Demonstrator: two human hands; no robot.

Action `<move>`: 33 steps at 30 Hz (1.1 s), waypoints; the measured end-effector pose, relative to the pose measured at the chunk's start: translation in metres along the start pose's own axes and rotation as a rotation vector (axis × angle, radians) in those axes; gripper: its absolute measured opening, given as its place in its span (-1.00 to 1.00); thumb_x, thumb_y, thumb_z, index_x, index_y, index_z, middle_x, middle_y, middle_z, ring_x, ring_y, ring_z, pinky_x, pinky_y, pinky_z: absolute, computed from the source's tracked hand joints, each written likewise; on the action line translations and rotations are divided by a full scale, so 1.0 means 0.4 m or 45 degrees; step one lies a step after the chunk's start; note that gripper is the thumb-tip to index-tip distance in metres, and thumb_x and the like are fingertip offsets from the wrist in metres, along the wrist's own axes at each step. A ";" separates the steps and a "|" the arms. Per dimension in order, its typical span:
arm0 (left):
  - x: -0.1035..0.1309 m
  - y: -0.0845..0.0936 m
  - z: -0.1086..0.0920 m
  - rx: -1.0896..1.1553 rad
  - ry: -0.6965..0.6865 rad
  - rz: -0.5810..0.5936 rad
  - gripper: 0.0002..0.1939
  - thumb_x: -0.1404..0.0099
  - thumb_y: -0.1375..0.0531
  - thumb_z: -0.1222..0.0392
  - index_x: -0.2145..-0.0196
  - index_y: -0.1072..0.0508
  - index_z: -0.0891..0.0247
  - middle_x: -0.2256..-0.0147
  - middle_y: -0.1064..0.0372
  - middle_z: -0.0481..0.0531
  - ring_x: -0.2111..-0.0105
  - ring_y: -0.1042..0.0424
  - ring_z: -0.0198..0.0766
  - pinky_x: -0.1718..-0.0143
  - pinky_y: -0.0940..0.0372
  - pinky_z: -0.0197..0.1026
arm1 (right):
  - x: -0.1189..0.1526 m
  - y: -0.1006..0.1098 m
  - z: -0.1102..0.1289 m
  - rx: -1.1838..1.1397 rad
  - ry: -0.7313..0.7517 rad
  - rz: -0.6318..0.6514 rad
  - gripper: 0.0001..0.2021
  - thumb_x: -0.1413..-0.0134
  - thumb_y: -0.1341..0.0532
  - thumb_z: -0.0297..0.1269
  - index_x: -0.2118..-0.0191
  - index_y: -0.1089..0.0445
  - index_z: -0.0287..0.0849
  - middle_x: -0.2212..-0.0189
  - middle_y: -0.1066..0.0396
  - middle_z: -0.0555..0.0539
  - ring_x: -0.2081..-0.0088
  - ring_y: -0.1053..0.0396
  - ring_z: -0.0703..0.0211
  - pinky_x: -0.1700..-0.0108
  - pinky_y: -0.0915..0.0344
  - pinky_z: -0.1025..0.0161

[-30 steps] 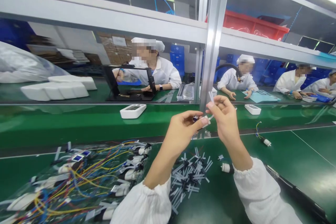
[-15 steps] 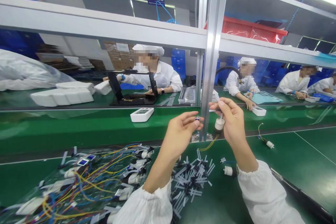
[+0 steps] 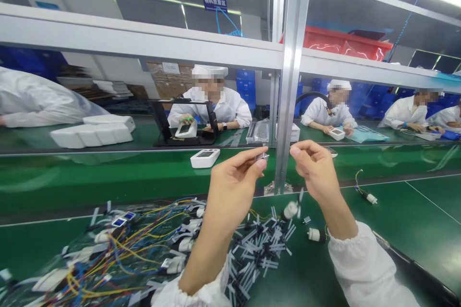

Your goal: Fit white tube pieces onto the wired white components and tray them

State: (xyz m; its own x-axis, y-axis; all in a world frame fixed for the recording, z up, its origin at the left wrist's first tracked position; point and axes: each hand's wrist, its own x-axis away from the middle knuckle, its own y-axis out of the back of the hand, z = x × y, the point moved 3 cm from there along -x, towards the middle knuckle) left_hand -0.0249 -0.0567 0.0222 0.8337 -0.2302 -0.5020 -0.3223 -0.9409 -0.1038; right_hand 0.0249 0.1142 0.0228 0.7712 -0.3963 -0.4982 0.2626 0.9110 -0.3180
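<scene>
Left hand (image 3: 234,184) pinches a small, glossy, rectangular plate (image 3: 262,157) between thumb and index finger, above the smooth green workbench (image 3: 306,278) and near the middle of the view. With that plate as the clock's centre, the right hand (image 3: 317,170) is at three o'clock, thumb and fingers curled inward; whether they grip anything thin, I cannot tell.

At five o'clock, a blurred white cylinder (image 3: 290,210) shows just beside a narrow grey strip (image 3: 300,201). Farther out that way, a second, white-and-black cylinder (image 3: 314,234) lies near the gathered cloth cuff (image 3: 347,235). Six o'clock has a bristling heap of flat grey strips (image 3: 264,244). At eight o'clock sprawls a tangle of thin red, yellow and blue wires (image 3: 115,249), with blue-faced squares (image 3: 118,222) on its far side.

A white, round-cornered device (image 3: 205,158) sits at nine o'clock, a straight metal post (image 3: 292,57) rises at one, and a white-coated co-worker (image 3: 234,105) is at eleven.
</scene>
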 end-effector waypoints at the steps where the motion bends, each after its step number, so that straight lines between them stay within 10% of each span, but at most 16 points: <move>1: 0.000 -0.001 -0.003 0.001 -0.007 -0.001 -0.73 -0.20 -0.43 0.13 0.14 -0.71 0.20 0.33 -0.59 0.03 0.41 -0.44 -0.31 0.32 -0.42 -0.28 | -0.002 0.001 -0.003 0.030 -0.006 0.018 -0.66 0.03 -0.52 -0.04 0.35 -0.50 -0.18 0.64 -0.06 0.21 0.64 0.17 0.48 0.62 0.22 0.37; 12: -0.011 -0.021 0.016 0.171 0.048 0.099 -0.77 -0.27 -0.39 0.13 0.20 -0.51 0.29 0.27 -0.59 0.07 0.43 -0.55 -0.28 0.38 -0.48 -0.27 | -0.002 0.060 0.017 1.191 -0.183 0.851 -0.83 -0.29 -0.31 -0.20 0.16 -0.55 -0.19 0.33 -0.57 -0.05 0.32 -0.47 0.19 0.24 -0.32 0.26; 20: -0.005 -0.006 -0.014 0.206 -0.007 -0.069 -0.77 -0.25 -0.41 0.11 0.20 -0.51 0.22 0.25 -0.60 0.07 0.45 -0.56 -0.26 0.35 -0.51 -0.21 | 0.091 0.127 -0.158 1.933 -0.731 1.593 -0.53 0.08 -0.54 -0.35 -0.02 -0.55 -0.12 0.06 -0.59 -0.10 0.02 -0.50 -0.04 0.32 -0.19 0.28; 25: 0.002 0.008 -0.050 0.199 -0.048 -0.167 -0.80 -0.22 -0.44 0.11 0.23 -0.55 0.15 0.27 -0.60 0.02 0.45 -0.53 -0.24 0.36 -0.47 -0.15 | 0.115 0.140 -0.223 1.947 -0.801 1.649 -0.68 0.19 -0.51 -0.56 0.22 -0.61 -0.22 0.28 -0.58 -0.13 0.29 -0.49 0.06 0.45 -0.07 0.30; 33: -0.018 0.026 -0.032 0.115 0.094 -0.157 -0.83 -0.16 -0.40 0.16 0.31 -0.54 0.25 0.40 -0.51 0.03 0.45 -0.49 -0.26 0.59 -0.29 -0.31 | 0.059 0.131 -0.070 1.592 -0.313 1.300 -0.75 -0.27 -0.24 -0.51 -0.01 -0.54 -0.21 0.26 -0.59 -0.06 0.28 -0.45 0.22 0.22 -0.24 0.31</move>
State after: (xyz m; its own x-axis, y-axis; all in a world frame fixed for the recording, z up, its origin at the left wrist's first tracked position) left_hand -0.0286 -0.0681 0.0357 0.8992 -0.1352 -0.4162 -0.2517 -0.9378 -0.2393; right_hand 0.0405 0.1493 -0.0281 0.9461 0.3103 0.0925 -0.2006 0.3374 0.9197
